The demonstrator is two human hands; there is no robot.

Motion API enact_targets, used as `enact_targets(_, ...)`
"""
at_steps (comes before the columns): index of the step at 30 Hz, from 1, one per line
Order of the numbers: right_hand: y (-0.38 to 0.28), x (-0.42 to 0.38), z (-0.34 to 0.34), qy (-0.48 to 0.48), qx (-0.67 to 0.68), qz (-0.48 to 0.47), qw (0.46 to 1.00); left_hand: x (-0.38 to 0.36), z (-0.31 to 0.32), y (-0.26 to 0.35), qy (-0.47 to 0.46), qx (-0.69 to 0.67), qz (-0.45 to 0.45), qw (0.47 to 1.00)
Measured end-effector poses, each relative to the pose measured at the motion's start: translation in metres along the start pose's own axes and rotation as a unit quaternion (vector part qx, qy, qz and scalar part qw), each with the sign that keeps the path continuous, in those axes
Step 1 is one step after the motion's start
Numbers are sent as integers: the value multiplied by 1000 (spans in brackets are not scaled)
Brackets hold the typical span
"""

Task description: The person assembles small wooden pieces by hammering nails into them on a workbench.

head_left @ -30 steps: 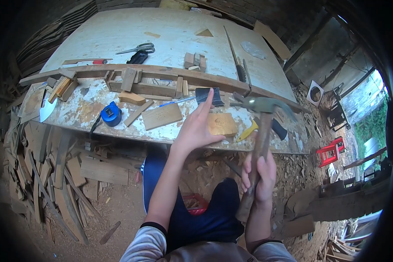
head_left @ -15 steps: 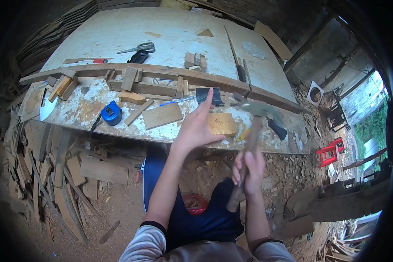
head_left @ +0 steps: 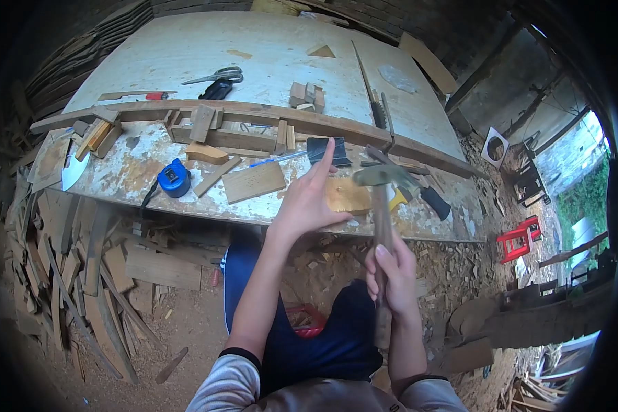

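Note:
My left hand (head_left: 309, 200) steadies a small yellowish wooden block (head_left: 347, 198) near the front edge of the workbench. The thumb runs along the block's near side and the forefinger points up toward a dark, curved piece (head_left: 328, 152) behind it. In my right hand (head_left: 394, 272) is a claw hammer (head_left: 382, 220), fingers wrapped around its wooden handle. The hammer head overlaps the block's right end in this view. A yellow object (head_left: 397, 198) shows partly behind the handle. Just right of the hammer lies a tool with a black grip (head_left: 435, 203).
On the bench (head_left: 216, 206) lie a blue tape measure (head_left: 175, 178), a flat board (head_left: 255, 182) and several wood offcuts. A long beam (head_left: 254, 110) crosses behind them, with scissors (head_left: 220, 75) beyond. Scrap wood covers the floor at left; a red stool (head_left: 519, 240) stands at right.
The hammer head has moved left and slightly down, from beside the block to over its right end. My left hand and the block have stayed in place.

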State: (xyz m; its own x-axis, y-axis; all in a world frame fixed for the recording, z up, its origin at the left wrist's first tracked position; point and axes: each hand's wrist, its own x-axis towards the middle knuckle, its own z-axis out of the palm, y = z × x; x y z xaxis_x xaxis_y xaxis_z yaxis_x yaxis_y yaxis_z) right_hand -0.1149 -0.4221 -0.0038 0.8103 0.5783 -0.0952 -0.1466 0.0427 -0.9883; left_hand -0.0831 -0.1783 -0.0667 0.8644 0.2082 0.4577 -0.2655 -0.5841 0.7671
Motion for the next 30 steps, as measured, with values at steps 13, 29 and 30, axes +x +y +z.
enact_targets(13,27,19,-11,20,-14,-12,1000,-1,0,-6,-27,-12,10,999)
enact_targets(29,66,25,-8,63,22,10,998,7,13,1,75,12,17,997)
enact_targets(30,67,25,-7,65,24,9,998,8,15,1,80,18,12,997)
